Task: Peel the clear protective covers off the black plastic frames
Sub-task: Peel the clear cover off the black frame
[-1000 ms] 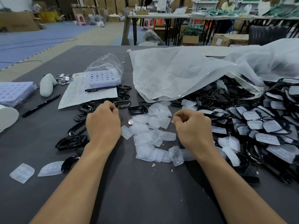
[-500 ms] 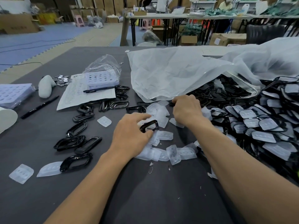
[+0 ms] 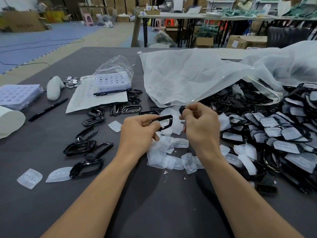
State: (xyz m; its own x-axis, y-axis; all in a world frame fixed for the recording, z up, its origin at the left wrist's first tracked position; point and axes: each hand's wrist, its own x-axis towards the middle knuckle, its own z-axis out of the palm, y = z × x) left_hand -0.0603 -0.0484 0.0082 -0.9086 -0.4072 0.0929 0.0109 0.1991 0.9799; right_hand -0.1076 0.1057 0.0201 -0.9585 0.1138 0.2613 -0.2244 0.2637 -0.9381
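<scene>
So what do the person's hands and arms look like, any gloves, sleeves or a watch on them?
The left hand and right hand are bare, with no gloves, rings or tape visible. The forearms are bare too: no sleeve reaches into view, and neither wrist shows a watch or bracelet.

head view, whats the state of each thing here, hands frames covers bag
left hand, grips the black frame
right hand, pinches a small dark piece
bare frames, lying loose at left
covered frames, piled at right, covers on
peeled covers, heaped loose
plastic bag, open
</scene>
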